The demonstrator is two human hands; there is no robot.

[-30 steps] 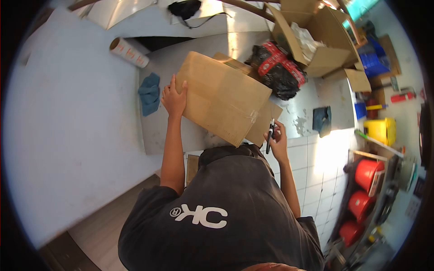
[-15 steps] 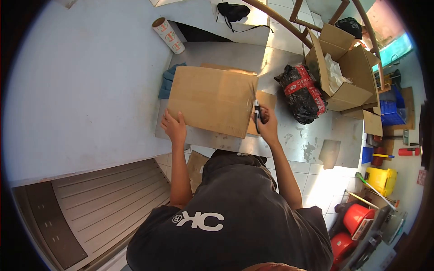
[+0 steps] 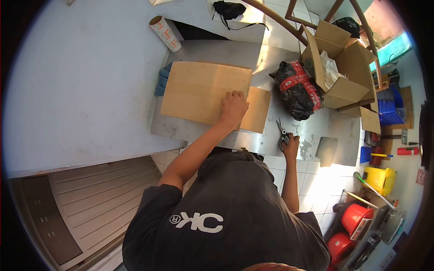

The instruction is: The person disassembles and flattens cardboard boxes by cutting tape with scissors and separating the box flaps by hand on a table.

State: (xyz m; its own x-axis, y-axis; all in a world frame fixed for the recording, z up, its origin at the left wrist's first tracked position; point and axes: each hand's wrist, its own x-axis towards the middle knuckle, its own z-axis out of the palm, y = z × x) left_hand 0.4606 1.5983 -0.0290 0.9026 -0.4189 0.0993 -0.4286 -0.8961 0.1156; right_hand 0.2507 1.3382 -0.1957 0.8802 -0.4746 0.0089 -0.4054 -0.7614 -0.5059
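A cardboard box (image 3: 199,92) lies on the metal table, its broad side facing up. My left hand (image 3: 234,109) is on the right end of this box, fingers curled over it near the edge; what the fingertips grip is partly hidden. A cardboard flap (image 3: 257,110) sticks out flat to the right of that end. In my right hand (image 3: 291,145) is a pair of scissors (image 3: 282,133), blades pointing away from me, low over the table's front edge. Between the open box and the flap rests a parcel in black plastic (image 3: 298,90) with red tape around it.
An open cardboard box (image 3: 343,67) with white paper inside stands at the back right. A printed roll (image 3: 165,34) and a blue cloth (image 3: 162,79) are at the left. The metal table (image 3: 217,49) meets a white wall (image 3: 86,81). A black pouch (image 3: 229,10) lies further back.
My left hand has gone from the box's front left corner to its right end. The right hand has drawn back and right with the scissors, away from the box.
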